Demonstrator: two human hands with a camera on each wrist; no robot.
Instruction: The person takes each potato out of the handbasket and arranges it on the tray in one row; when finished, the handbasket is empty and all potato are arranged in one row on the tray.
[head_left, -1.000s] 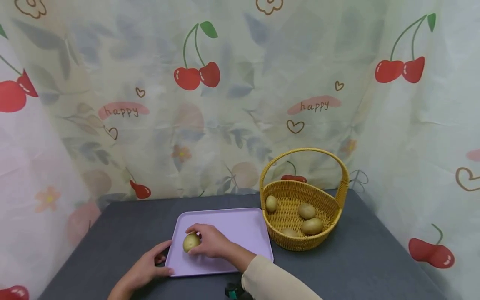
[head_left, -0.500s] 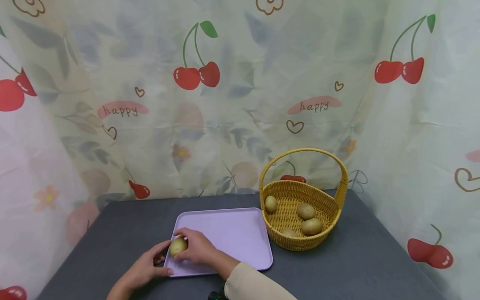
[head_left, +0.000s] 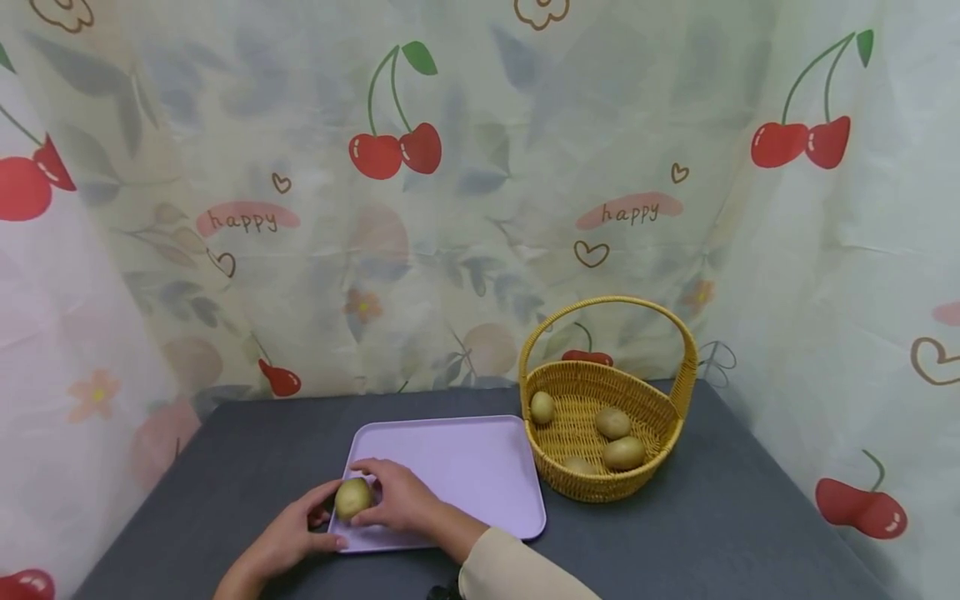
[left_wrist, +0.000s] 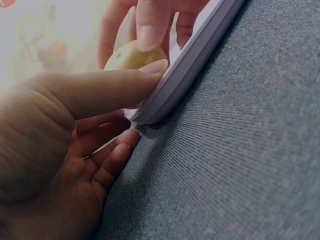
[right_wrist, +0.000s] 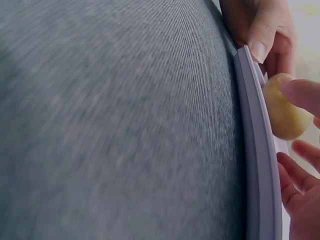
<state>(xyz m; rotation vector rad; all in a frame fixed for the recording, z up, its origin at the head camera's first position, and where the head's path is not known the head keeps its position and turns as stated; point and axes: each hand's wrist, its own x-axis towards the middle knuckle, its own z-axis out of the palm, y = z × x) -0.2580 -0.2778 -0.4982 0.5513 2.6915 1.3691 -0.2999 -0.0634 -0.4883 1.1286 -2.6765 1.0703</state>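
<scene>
A round, yellowish potato (head_left: 354, 499) is at the left end of a lilac tray (head_left: 465, 475). My right hand (head_left: 401, 497) grips it between thumb and fingers, with its smooth skin showing in both wrist views, as on the potato (right_wrist: 286, 107) beside the tray's raised rim (right_wrist: 257, 145). At the tray's near-left corner my left hand (head_left: 288, 529) holds the edge. Its thumb lies at the rim (left_wrist: 170, 85) in the left wrist view, and other fingers curl by the corner. Whether the potato touches the tray floor cannot be told.
A wicker basket (head_left: 600, 487) with a tall arched handle stands right of the tray. Several potatoes (head_left: 624, 453) lie inside it. Dark grey cloth (head_left: 675, 542) covers the table, and a cherry-print curtain (head_left: 480, 250) hangs behind and at the sides.
My right hand has carried the potato leftward across the tray to the left end, then shifted it slightly nearer. My left hand has stayed at the tray's corner.
</scene>
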